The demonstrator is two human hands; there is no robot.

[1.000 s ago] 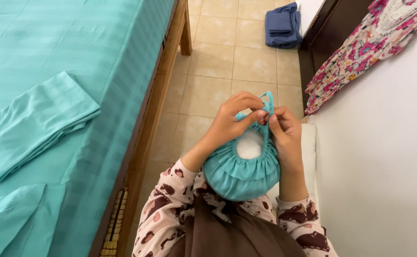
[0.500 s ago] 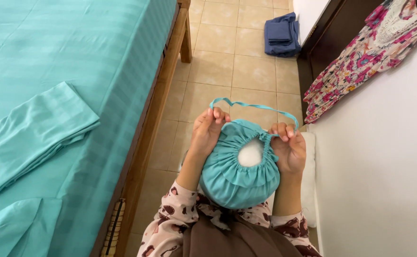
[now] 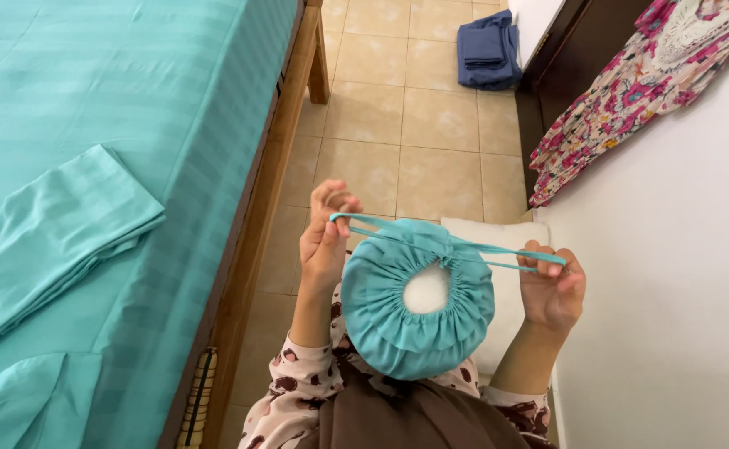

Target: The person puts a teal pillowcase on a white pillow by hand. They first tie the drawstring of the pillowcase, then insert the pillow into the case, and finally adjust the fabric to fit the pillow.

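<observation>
A teal gathered cover (image 3: 398,320) closes around the end of a white pillow (image 3: 428,291), leaving a small round opening. Two teal drawstrings (image 3: 464,247) run out of the gathered mouth to either side. My left hand (image 3: 325,237) pinches the left string end, held up beside the cover. My right hand (image 3: 552,287) grips the right string end, pulled out toward the white wall. The strings are stretched taut between both hands.
A bed with a teal sheet (image 3: 115,108) and wooden frame (image 3: 265,191) fills the left. A folded teal cloth (image 3: 44,241) lies on it. A folded blue cloth (image 3: 487,46) sits on the tiled floor. A floral garment (image 3: 630,100) hangs at the right, above a white wall (image 3: 680,316).
My hands were together over the cover's mouth; they have since moved apart, drawing the two strings out sideways and pulling the gathered opening smaller.
</observation>
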